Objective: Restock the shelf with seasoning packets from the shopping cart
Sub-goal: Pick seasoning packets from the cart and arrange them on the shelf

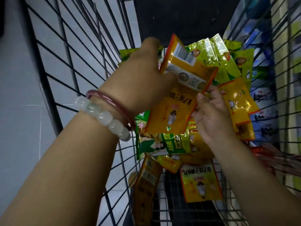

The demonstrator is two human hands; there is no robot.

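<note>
**Both hands on yellow seasoning packets inside the cart**

The wire shopping cart (91, 51) fills the view, and everything here is placed relative to it. Inside its basket lies a loose heap of seasoning packets (182, 144), yellow ones and green ones, some face up with printed characters, some tilted against the cart's left wall.

Above the heap, near the middle of the cart, the left hand (146, 79) grasps a small bunch of yellow packets (184, 74), fingers curled around their left edge; the top packet is turned back-side up, showing a white barcode panel. The left wrist carries a pale bead bracelet (104, 118) and a dark red bangle (112, 101).

The right hand (211, 116), just to the right of the bunch, pinches the orange-red edge of a yellow packet between thumb and fingertips.

Beyond the cart's right wall stand shelves holding blue and green packaged goods (263, 101), blurred. Beyond the left wall is pale floor (19, 88).
</note>
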